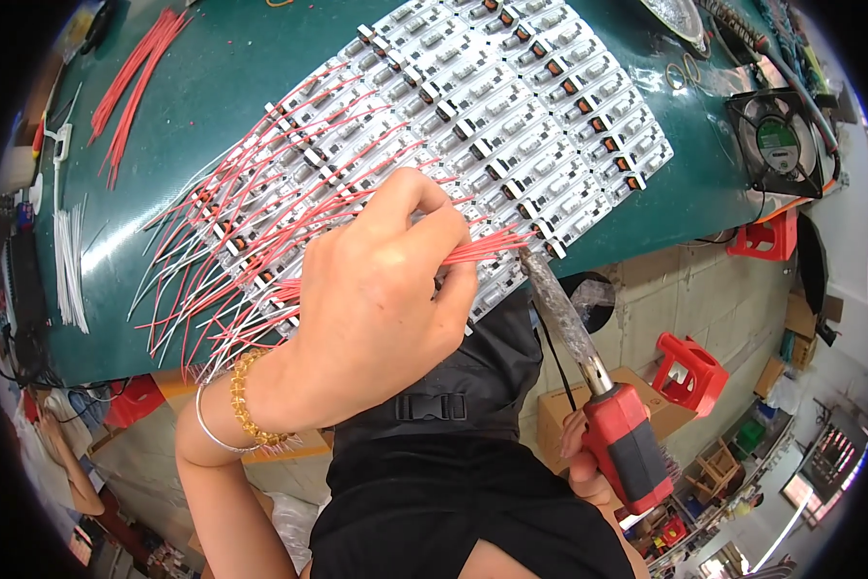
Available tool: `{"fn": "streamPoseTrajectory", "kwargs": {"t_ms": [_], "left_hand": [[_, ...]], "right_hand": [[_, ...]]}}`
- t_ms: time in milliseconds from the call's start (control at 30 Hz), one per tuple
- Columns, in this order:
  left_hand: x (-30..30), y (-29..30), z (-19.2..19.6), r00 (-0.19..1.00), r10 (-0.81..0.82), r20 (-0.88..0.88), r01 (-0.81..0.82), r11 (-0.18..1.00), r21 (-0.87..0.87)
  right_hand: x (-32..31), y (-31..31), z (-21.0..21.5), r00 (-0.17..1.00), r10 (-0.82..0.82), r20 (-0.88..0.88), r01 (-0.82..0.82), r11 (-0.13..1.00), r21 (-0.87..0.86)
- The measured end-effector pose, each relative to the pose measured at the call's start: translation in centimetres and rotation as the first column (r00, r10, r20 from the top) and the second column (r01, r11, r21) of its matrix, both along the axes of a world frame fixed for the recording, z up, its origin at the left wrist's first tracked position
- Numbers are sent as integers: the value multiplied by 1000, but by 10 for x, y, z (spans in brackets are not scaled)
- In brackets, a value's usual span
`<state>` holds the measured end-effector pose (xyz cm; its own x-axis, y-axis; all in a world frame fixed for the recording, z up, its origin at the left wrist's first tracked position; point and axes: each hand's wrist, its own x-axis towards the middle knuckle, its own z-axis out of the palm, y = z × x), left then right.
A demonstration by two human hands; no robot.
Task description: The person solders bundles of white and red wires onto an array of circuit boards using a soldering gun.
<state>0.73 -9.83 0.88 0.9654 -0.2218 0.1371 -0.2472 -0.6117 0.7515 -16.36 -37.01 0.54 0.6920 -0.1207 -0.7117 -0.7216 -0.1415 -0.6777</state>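
My left hand [385,275] is closed around a bundle of red wires [487,246], whose ends stick out to the right over the near edge of a panel of white circuit boards [540,145]. In my right hand [584,458] is a soldering iron [627,449] with a red and black handle. Its tip meets the panel's near edge, close to the wire ends; whether it touches them I cannot tell. Many red and white wires [231,241] lie across the panel's left side and hang past it. My left palm and fingertips are partly hidden.
On the green tabletop [212,96] lie spare red wires [139,72] and a bundle of white wires [69,265] at the left. A black fan [776,140] stands at the right, near a metal dish [677,17]. Red stools [689,374] and a cardboard box [559,425] are below the table.
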Motion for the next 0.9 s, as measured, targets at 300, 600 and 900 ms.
{"fn": "streamPoseTrajectory", "kwargs": {"t_ms": [300,600,900], "left_hand": [[-1,0,2,1000,8,-1,-8,1000,6],[-10,-8,-5,999,11,45,-7,996,-87],[-7,-11,-6,997,-8,79,7,1000,13]], "right_hand": [[-10,-9,-33,720,248,649,-161,968,-191],[-8,2,-16,806,-4,591,1,1000,5],[4,-9,-11,837,321,444,-275,947,-166]]}}
